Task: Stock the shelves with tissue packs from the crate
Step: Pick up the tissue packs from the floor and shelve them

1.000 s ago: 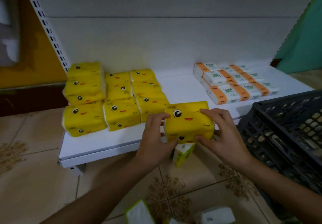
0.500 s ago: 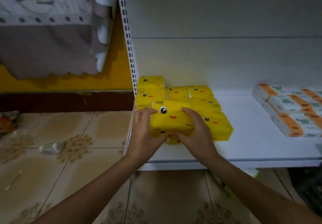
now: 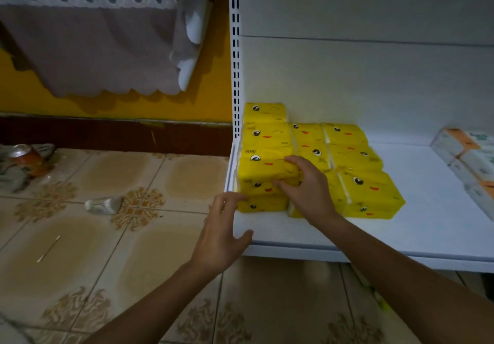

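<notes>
Several yellow tissue packs with cartoon faces are stacked at the left end of the white shelf (image 3: 401, 236). The top pack of the front-left stack (image 3: 263, 166) lies flat on the packs under it. My right hand (image 3: 304, 186) pinches that pack's right end, fingers over the top and thumb at its front. My left hand (image 3: 222, 234) hovers off the shelf's front-left corner, fingers spread and holding nothing. The crate is out of view.
White-and-orange tissue packs (image 3: 470, 156) sit at the shelf's right edge. A slotted upright (image 3: 235, 57) bounds the shelf on the left. On the tiled floor lie a crushed can (image 3: 26, 156) and a crumpled white wrapper (image 3: 103, 205). A cloth (image 3: 101, 44) hangs on the yellow wall.
The yellow pack that both hands carried has come down onto the front-left stack. My left hand has let go and drawn back toward me. My right hand stays on the pack.
</notes>
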